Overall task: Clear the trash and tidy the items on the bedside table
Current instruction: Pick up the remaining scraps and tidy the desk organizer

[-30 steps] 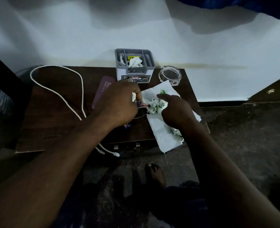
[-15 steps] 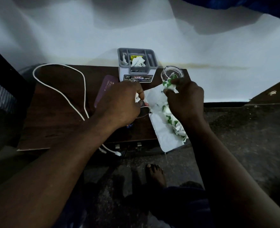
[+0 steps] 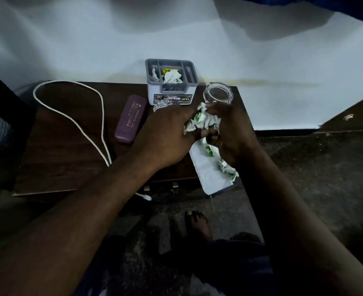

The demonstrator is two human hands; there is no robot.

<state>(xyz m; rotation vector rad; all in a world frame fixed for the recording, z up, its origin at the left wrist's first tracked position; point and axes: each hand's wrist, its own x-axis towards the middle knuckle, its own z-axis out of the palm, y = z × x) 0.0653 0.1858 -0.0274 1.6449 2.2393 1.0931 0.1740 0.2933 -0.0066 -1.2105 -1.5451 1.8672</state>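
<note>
**Trash Half Gathered**

The left hand [image 3: 167, 133] and right hand [image 3: 229, 133] both curl around a crumpled paper wad [image 3: 204, 122] over the tabletop's [image 3: 65, 150] right side, near the glass jar [image 3: 218, 95]. Scraps [image 3: 225, 167] remain on a white sheet [image 3: 206, 174], its long axis front-to-back, overhanging the front edge. The cable [image 3: 73, 116] and purple case [image 3: 131, 118] (untidied, I'd judge) wait.

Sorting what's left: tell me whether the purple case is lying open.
No, the purple case lies shut beside the white cable.
</note>
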